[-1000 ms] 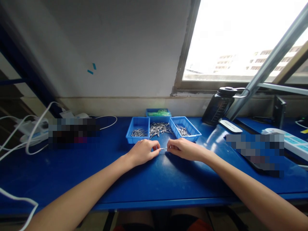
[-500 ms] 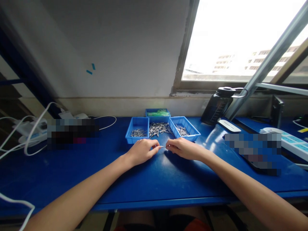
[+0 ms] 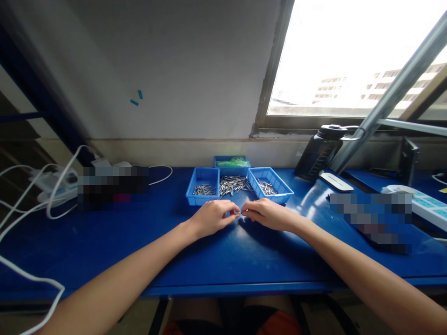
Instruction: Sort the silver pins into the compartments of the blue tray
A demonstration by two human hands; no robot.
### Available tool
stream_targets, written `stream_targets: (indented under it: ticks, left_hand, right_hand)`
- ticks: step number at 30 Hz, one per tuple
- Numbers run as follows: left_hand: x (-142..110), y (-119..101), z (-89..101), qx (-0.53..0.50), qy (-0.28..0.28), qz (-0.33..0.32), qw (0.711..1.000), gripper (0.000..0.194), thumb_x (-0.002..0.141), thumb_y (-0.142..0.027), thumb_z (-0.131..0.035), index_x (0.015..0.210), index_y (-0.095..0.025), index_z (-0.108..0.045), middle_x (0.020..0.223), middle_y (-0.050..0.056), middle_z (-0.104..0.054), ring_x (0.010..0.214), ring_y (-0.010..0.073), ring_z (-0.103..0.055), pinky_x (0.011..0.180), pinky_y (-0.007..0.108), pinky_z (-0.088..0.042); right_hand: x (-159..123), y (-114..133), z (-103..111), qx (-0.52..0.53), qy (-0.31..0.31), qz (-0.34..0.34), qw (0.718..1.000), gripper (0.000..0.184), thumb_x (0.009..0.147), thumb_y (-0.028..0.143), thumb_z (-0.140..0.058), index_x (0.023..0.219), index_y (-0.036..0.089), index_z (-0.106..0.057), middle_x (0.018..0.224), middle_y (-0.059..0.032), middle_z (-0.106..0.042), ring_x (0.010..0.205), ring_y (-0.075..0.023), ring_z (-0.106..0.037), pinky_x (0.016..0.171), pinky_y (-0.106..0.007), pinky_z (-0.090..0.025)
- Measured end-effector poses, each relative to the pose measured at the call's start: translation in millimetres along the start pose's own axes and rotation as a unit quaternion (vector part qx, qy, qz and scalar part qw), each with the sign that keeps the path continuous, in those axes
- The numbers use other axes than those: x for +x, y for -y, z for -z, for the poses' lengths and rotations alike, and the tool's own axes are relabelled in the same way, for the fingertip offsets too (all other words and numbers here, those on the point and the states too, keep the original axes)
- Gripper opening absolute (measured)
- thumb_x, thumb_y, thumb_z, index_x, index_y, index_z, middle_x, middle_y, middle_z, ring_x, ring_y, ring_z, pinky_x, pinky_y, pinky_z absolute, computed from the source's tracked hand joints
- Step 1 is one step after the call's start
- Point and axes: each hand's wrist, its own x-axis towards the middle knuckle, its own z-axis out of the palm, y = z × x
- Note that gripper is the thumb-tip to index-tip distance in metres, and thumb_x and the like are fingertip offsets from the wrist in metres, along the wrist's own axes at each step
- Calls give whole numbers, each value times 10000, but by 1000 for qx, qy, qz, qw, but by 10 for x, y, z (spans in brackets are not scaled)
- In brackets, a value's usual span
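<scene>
My left hand (image 3: 215, 217) pinches a small silver metal pin (image 3: 239, 213) between thumb and forefinger, low over the blue table. Close against it, my right hand (image 3: 266, 214) is closed in a pinch at the pin's other end. The fingertips hide most of the pin. Just beyond the hands lies a loose heap of metal pins (image 3: 233, 184). A left blue tray (image 3: 190, 201) and a right blue tray (image 3: 289, 191) flank the heap, each with similar pins inside.
Behind the heap stands a small blue bin (image 3: 217, 159) with green plastic in it. At right are a dark bottle (image 3: 320, 152), a white flat device (image 3: 337, 182) and a power strip (image 3: 428, 211). White cables (image 3: 52, 195) run along the left.
My two hands have come closer together, and less of the pin shows between them. The whole view has shifted slightly.
</scene>
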Motion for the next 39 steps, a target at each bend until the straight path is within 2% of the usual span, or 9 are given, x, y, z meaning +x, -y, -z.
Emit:
stream_targets:
  ticks: [7, 10, 15, 22, 27, 33, 39]
  left_hand:
    - [-9, -81, -5, -15, -11, -24, 1000, 153, 797, -259, -464, 885, -192, -570, 857, 6, -591, 713, 105, -536, 631, 201, -405]
    - [-11, -105, -10, -20, -22, -6, 1000, 122, 762, -237, -485, 855, -188, -548, 841, 1, -594, 703, 108, -540, 606, 197, -402]
    - [-3, -51, -28, -9, -6, 36, 999, 117, 771, -269, -484, 837, -193, -543, 702, -24, -598, 620, 103, -536, 581, 199, -385]
    - [12, -10, -34, 24, 23, 26, 999, 218, 823, -355, -434, 856, -211, -594, 722, -12, -624, 639, 113, -549, 577, 201, -357]
    - [-6, -34, 2, 66, 12, 43, 997, 267, 822, -383, -426, 782, -191, -607, 680, 4, -617, 617, 122, -540, 543, 206, -327]
    - [-28, -35, 50, 83, 14, 43, 996, 183, 786, -310, -463, 735, -193, -594, 616, -14, -591, 570, 117, -531, 527, 209, -317]
    - [-14, 3, 40, 104, 10, 31, 994, 141, 787, -263, -457, 729, -191, -564, 669, -5, -611, 608, 135, -549, 533, 219, -316]
  right_hand:
    - [2, -8, -33, -10, -1, 7, 1000, 240, 867, 295, -384, 874, 166, -586, 671, -26, -608, 580, -106, -526, 555, -203, -363]
    - [-3, -15, -22, -23, -3, -1, 1000, 251, 858, 327, -404, 925, 173, -590, 690, -31, -616, 591, -110, -530, 554, -205, -361]
    - [-20, -8, 24, -27, -12, -14, 999, 252, 831, 343, -447, 955, 180, -593, 625, -9, -597, 522, -93, -497, 516, -196, -342]
    - [-12, 24, -14, -51, -11, 17, 998, 258, 868, 297, -363, 888, 169, -586, 722, -47, -625, 597, -116, -536, 553, -209, -349]
    - [-9, 40, -32, -50, -7, 8, 999, 251, 872, 293, -346, 860, 163, -560, 683, -40, -600, 570, -111, -510, 543, -209, -331]
    - [-9, 54, -9, -57, -21, -16, 998, 213, 874, 288, -332, 851, 170, -509, 617, -10, -545, 524, -100, -461, 510, -208, -286]
    - [-12, 36, -22, -46, -18, -23, 999, 127, 830, 248, -400, 872, 178, -498, 596, 7, -536, 510, -93, -454, 495, -197, -286]
